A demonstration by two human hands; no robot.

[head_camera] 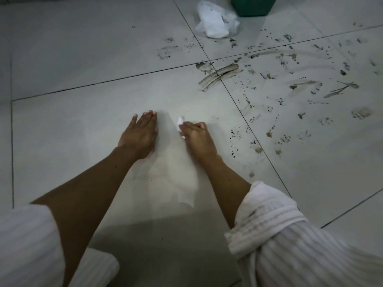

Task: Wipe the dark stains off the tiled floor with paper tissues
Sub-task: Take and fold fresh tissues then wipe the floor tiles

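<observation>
the left hand [139, 135] lies flat on the pale grey tiled floor [83, 65], fingers straight and together, holding nothing. just beside it the right hand [196, 136] has its fingers curled in a grip around a small crumpled white paper tissue [180, 123], of which only a bit pokes out at the fingertips, pressed to the tile. the tile under both hands looks largely clean, with a faint pale sheen between the forearms. the dark smeared stains and splatter [290, 85] lie to the right and further off, well apart from the tissue, spreading across the neighbouring tiles and over the dark grout line [238, 104]. a loose white heap of tissues in thin plastic [215, 20] sits at the far edge near a green container [252, 5].

likely risks: the wad is small, so it may soak through quickly and start dragging dirt into fresh arcs like the curved smear at the tile corner. dirt pushed into the grout may be harder to lift. the white robe sleeves [269, 214] hang close to the floor and could brush the marks
</observation>
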